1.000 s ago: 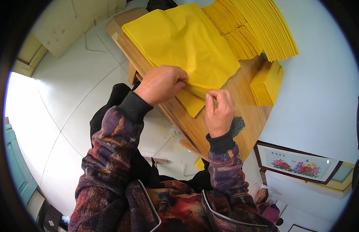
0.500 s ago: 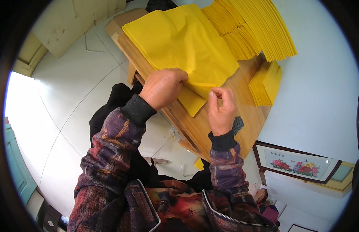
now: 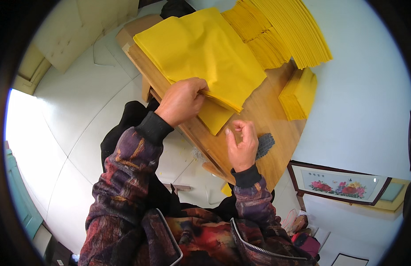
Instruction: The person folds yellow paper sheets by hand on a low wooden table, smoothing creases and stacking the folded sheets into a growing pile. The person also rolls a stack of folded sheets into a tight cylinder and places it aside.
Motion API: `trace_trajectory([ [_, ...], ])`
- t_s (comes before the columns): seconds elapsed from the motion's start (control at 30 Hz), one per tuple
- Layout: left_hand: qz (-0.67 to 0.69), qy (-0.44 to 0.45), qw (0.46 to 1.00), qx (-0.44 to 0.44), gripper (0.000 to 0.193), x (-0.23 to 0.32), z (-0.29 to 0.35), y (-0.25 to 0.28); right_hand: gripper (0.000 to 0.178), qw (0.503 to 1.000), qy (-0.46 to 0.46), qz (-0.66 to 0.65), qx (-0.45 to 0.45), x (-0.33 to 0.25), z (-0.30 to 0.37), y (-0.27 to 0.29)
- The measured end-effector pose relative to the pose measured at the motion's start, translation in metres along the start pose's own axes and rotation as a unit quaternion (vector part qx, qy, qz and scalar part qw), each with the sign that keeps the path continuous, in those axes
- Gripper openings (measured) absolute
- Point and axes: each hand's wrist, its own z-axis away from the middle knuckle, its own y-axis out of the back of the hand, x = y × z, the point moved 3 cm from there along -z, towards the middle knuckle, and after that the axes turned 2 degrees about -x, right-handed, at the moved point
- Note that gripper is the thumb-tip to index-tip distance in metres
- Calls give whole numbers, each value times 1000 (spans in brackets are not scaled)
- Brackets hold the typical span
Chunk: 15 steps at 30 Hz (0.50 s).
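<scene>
A pile of thin yellow sheets (image 3: 205,48), paper or cloth I cannot tell, spreads over the wooden table (image 3: 267,97). My left hand (image 3: 183,99) is closed on the sheets' near edge, where several layers are lifted and bunched together. Below that edge a corner of a lower yellow sheet (image 3: 216,117) lies on the wood. My right hand (image 3: 243,146) is just off the lifted corner, touching no sheet. Its thumb and curled fingers are apart, with nothing between them. Beside it lies a dark grey textured piece (image 3: 265,145), partly hidden by the hand.
Tall stacks of folded yellow sheets (image 3: 289,31) stand at the table's far right, against the pale wall (image 3: 356,102). A smaller folded yellow stack (image 3: 299,93) sits nearer. A framed flower picture (image 3: 338,184) is at right. Tiled floor (image 3: 90,119) lies left of the table.
My right hand has let go of the sheets' corner and drawn back toward me. The lifted edge now hangs lower, its layers showing. My left hand keeps its grip.
</scene>
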Motion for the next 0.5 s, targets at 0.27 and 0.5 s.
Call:
trace_trajectory([
  [0.27,-1,-3,1000,4,15,2,0,2,28,999,17,37,33,15,-29,-5],
  [0.5,7,-9,1000,9,14,-2,0,2,23,997,13,-78,10,33,-52,-19],
])
